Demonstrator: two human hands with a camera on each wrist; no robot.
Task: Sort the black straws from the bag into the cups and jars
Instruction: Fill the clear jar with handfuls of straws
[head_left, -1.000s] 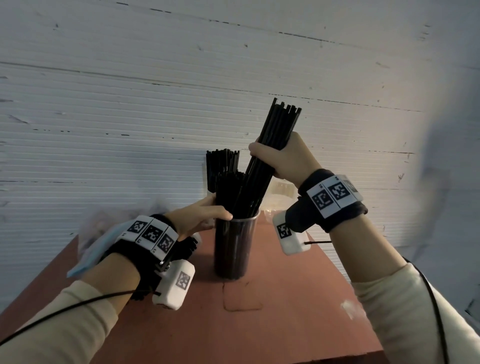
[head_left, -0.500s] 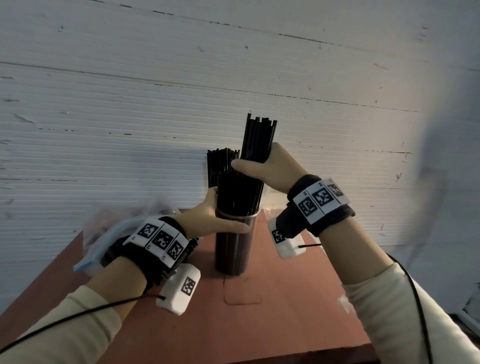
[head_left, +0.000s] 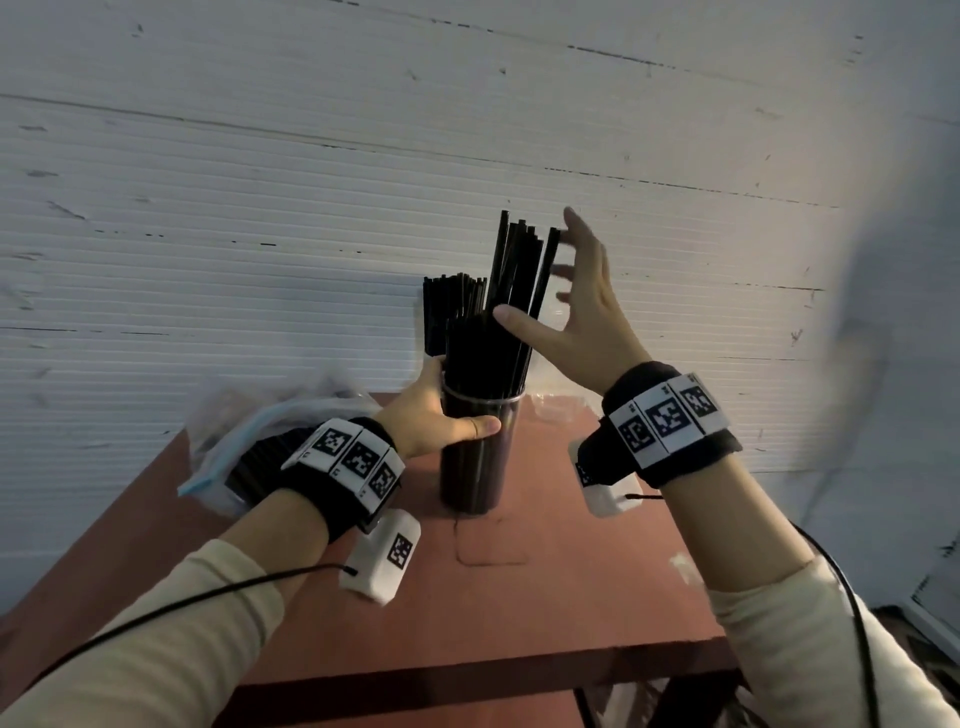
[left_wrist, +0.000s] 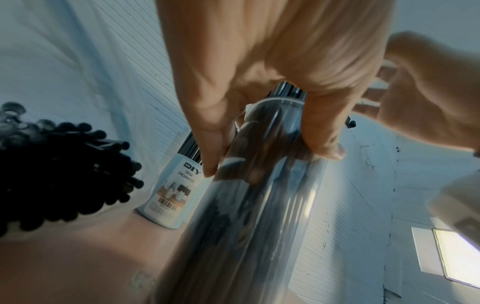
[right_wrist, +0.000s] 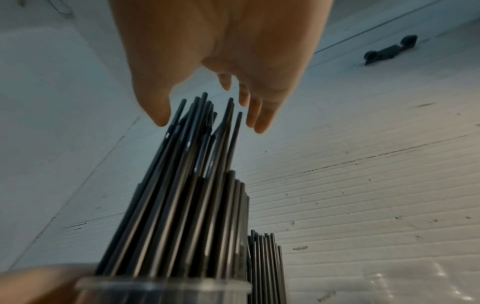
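A clear tall jar (head_left: 479, 457) (left_wrist: 262, 205) packed with black straws stands mid-table. My left hand (head_left: 439, 415) (left_wrist: 259, 102) grips it just under the rim. A taller bundle of black straws (head_left: 519, 291) (right_wrist: 192, 164) sticks up out of the jar, higher than the rest. My right hand (head_left: 571, 312) (right_wrist: 221, 67) is spread, fingers straight, beside the bundle's upper part, holding nothing. Behind the jar stands a white cup (left_wrist: 174, 193), labelled as a desk organizer, with straws (head_left: 452, 312) in it. The plastic bag (head_left: 249, 441) with loose black straws (left_wrist: 59, 168) lies at the left.
The reddish table (head_left: 545, 597) stands against a white ribbed wall (head_left: 260, 208); its front edge is near me. A clear plastic item (head_left: 558, 405) lies behind the jar on the right. A lit window (left_wrist: 457, 257) shows in the left wrist view.
My right hand lowered the straw bundle into the jar, then let go and spread its fingers. My left hand closed round the jar's rim.
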